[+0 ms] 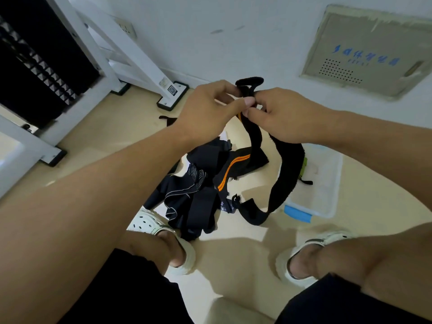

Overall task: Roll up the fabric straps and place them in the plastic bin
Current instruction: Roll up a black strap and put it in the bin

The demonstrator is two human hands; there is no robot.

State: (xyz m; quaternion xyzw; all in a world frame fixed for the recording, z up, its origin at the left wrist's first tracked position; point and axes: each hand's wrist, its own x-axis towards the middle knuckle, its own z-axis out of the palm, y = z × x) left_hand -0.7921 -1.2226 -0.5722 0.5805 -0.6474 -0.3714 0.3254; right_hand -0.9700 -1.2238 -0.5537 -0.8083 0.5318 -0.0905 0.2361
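**Strap held up over floor pile**

Cream floor (245,260), white wall at 12 o'clock. Left hand (208,108) and right hand (280,113) meet at frame centre, fingers of both closed in a pinch on the top end of a black strap (287,164). A short loop of it stands above the fingers; the rest hangs down in two lengths toward the floor. Pile of dark straps (201,190), one with orange stripes, lies at 6 o'clock from the hands. Clear plastic bin (327,178) at 4 o'clock, behind the hanging strap; contents hard to make out.
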